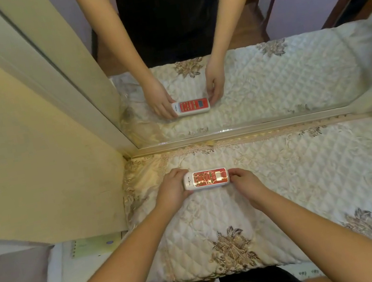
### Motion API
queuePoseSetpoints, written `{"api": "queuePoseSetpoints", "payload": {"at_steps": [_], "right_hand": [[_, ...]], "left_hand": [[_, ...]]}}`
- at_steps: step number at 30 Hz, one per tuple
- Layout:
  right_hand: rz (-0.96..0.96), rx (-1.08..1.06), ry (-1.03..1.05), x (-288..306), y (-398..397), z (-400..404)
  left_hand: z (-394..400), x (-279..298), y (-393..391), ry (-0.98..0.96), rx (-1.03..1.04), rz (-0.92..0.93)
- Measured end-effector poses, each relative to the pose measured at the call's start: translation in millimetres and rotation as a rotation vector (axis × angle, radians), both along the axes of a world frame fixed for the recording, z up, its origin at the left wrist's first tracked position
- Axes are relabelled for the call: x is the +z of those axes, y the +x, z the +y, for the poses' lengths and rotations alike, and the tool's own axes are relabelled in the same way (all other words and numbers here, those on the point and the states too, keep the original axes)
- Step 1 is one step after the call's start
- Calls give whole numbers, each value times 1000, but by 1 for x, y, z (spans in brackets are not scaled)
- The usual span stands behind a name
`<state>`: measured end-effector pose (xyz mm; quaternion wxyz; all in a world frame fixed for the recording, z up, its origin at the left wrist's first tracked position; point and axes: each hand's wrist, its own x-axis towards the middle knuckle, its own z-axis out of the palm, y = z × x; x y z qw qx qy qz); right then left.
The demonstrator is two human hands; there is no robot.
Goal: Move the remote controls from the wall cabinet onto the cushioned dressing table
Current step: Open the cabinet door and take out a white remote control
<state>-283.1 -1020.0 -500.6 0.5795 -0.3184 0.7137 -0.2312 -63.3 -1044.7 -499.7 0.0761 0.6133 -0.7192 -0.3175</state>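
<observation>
White-red remote [206,179] lying on quilted table [310,181]; left hand [172,191], right hand [246,183] grip its ends, fingertips hidden

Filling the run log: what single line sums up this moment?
stage: placing | remote: lying on quilted table top near mirror | left hand: grips left end | right hand: grips right end
</observation>
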Motion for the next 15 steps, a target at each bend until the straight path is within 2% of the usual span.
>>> {"api": "queuePoseSetpoints", "payload": {"at_steps": [8, 15], "right_hand": [[14, -1, 12, -12, -8, 7], [-19, 6, -18, -11, -11, 12]], "left_hand": [[1, -8, -6, 21, 5, -90], [13, -14, 1, 60, 184, 35]]}}
